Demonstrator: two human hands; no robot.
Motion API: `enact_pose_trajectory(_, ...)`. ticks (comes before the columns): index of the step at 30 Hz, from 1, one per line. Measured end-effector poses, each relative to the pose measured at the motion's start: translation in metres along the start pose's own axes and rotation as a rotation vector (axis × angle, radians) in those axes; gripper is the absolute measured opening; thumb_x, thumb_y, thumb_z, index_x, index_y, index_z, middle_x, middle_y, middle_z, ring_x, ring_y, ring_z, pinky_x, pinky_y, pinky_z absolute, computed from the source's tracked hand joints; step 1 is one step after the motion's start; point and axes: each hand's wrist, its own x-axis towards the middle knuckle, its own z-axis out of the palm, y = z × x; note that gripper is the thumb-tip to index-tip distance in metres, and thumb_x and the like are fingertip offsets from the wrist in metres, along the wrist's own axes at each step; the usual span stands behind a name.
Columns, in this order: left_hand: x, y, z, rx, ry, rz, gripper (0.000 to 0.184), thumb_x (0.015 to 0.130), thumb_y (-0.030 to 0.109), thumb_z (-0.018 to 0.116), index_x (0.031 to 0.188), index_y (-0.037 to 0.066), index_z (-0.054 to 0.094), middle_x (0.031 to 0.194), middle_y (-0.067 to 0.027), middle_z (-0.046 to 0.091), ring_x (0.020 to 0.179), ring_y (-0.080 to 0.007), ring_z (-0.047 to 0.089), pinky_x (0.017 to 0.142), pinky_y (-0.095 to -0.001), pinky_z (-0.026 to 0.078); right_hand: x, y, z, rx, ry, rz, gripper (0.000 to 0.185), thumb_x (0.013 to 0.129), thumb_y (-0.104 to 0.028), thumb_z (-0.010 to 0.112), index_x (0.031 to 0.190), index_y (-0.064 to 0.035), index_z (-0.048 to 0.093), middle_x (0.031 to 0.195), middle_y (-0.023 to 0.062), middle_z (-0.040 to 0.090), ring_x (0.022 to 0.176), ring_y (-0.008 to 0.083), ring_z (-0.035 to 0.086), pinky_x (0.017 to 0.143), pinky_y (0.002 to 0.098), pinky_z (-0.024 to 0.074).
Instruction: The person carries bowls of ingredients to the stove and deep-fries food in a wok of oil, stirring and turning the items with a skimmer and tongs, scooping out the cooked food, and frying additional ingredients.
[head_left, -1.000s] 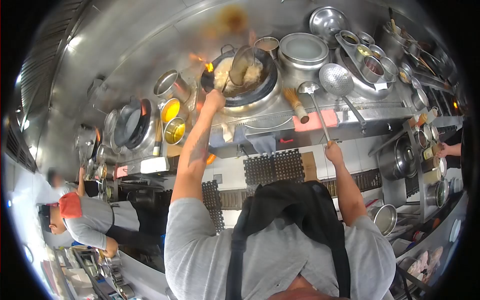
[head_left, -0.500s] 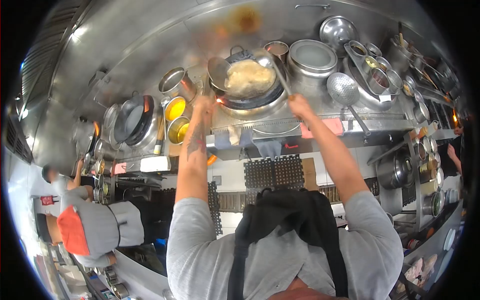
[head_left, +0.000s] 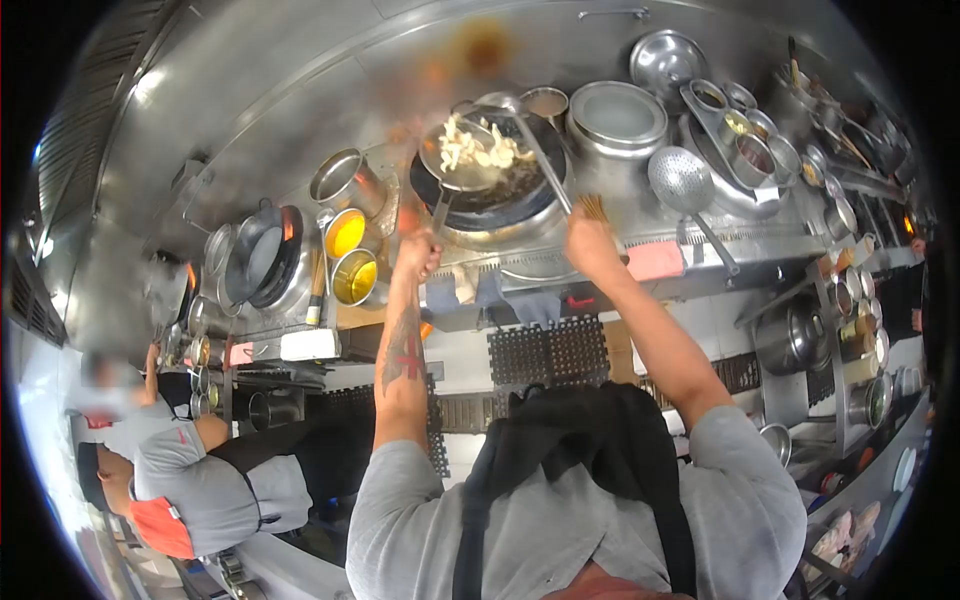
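My left hand (head_left: pixel 418 256) is closed round the handle of a metal strainer (head_left: pixel 468 180), tilted over the wok (head_left: pixel 530 208). Pale pieces of food (head_left: pixel 480 148) lie in the strainer, some at its right edge. Dark liquid shows in the wok below. With its fingers wrapped round a long handle, my right hand (head_left: pixel 592 248) holds a ladle (head_left: pixel 543 160), whose bowl is above the wok's far side. A tan bristle brush (head_left: pixel 595 208) shows just beyond my right hand; whether the hand touches it I cannot tell.
Left of the wok stand a steel pot (head_left: pixel 345 183) and two containers of yellow liquid (head_left: pixel 346 232). To the right are a lidded pot (head_left: pixel 618 115), a perforated skimmer (head_left: pixel 683 180) and a tray of seasoning pots (head_left: pixel 752 155). A co-worker (head_left: pixel 215 470) stands at the left.
The strainer has moved right, over the wok, and now holds the pale food. Foam no longer fills the wok. My left hand came nearer to me; the co-worker at left has shifted.
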Motion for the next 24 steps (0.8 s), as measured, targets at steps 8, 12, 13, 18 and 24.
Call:
enact_pose_trajectory(8, 0.015, 0.025, 0.015, -0.257, 0.020, -0.044, 0.005, 0.089, 0.011, 0.037, 0.094, 0.011, 0.040, 0.065, -0.0047, 0.042, 0.041, -0.0061, 0.031, 0.030, -0.0192, 0.023, 0.015, -0.004, -0.022, 0.024, -0.126, -0.022, 0.023, 0.078, -0.007, 0.050, 0.096, 0.0051, 0.057, 0.089, 0.0279, 0.062, 0.084, 0.0416, 0.061, 0.075, 0.0484, 0.0490)
enact_pose_trajectory(12, 0.005, 0.019, 0.031, -0.368, 0.016, -0.128, 0.008, 0.089, 0.007, 0.035, 0.094, 0.011, 0.039, 0.065, -0.0049, 0.042, 0.042, -0.0068, 0.033, 0.031, -0.0194, 0.023, 0.026, -0.007, -0.034, 0.041, -0.271, -0.166, 0.026, 0.079, -0.006, 0.048, 0.100, 0.0067, 0.056, 0.089, 0.0286, 0.062, 0.083, 0.0421, 0.062, 0.074, 0.0488, 0.0492)
enact_pose_trajectory(13, 0.002, 0.015, 0.030, -0.382, 0.020, -0.126, 0.008, 0.089, 0.007, 0.035, 0.094, 0.011, 0.039, 0.065, -0.0049, 0.042, 0.042, -0.0068, 0.033, 0.031, -0.0194, 0.023, 0.030, -0.014, -0.045, 0.097, -0.320, -0.178, 0.027, 0.079, -0.005, 0.047, 0.102, 0.0080, 0.055, 0.088, 0.0299, 0.061, 0.082, 0.0431, 0.061, 0.073, 0.0492, 0.0494)
enact_pose_trajectory(18, 0.017, 0.008, 0.038, -0.306, -0.013, 0.012, 0.006, 0.089, 0.007, 0.035, 0.092, 0.005, 0.040, 0.064, -0.0040, 0.041, 0.043, -0.0074, 0.033, 0.031, -0.0193, 0.024, 0.019, -0.023, -0.009, -0.050, -0.323, -0.061, 0.030, 0.078, -0.009, 0.049, 0.104, 0.0029, 0.058, 0.094, 0.0276, 0.061, 0.090, 0.0418, 0.060, 0.079, 0.0477, 0.0481)
enact_pose_trajectory(24, 0.035, -0.021, 0.023, -0.628, -0.087, -0.207, 0.011, 0.094, 0.012, 0.032, 0.087, 0.005, 0.038, 0.064, -0.0043, 0.041, 0.041, -0.0082, 0.031, 0.032, -0.0207, 0.022, -0.005, -0.008, -0.052, 0.013, -0.283, -0.104, 0.032, 0.079, -0.008, 0.048, 0.108, 0.0047, 0.056, 0.092, 0.0273, 0.062, 0.088, 0.0399, 0.062, 0.078, 0.0472, 0.0484)
